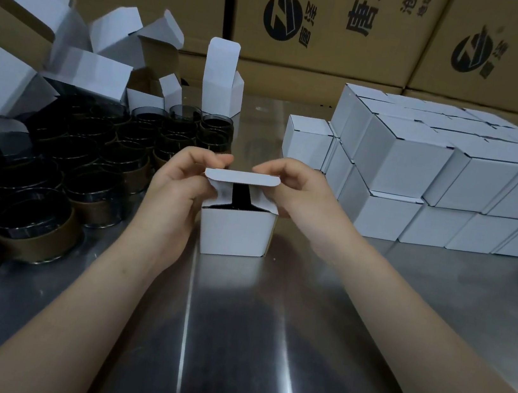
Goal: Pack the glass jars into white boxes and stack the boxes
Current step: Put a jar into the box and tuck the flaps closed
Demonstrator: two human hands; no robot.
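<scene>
A small white box [234, 231] stands on the metal table [230, 342] in the middle of the view. Its lid flap is half raised, and a dark jar [239, 201] shows through the gap under it. My left hand [183, 182] holds the box's left side, fingers curled over the flap's left end. My right hand [295, 188] pinches the flap's right end from above. Several dark glass jars [65, 169] with gold-brown bands crowd the table's left side. Closed white boxes [420, 172] are stacked in two layers at the right.
Open, unfilled white boxes [82, 48] lie heaped at the back left, and one [222, 78] stands upright with its flap up. Large brown cartons [341, 24] with black print wall off the back. One closed box [307, 141] stands just left of the stack.
</scene>
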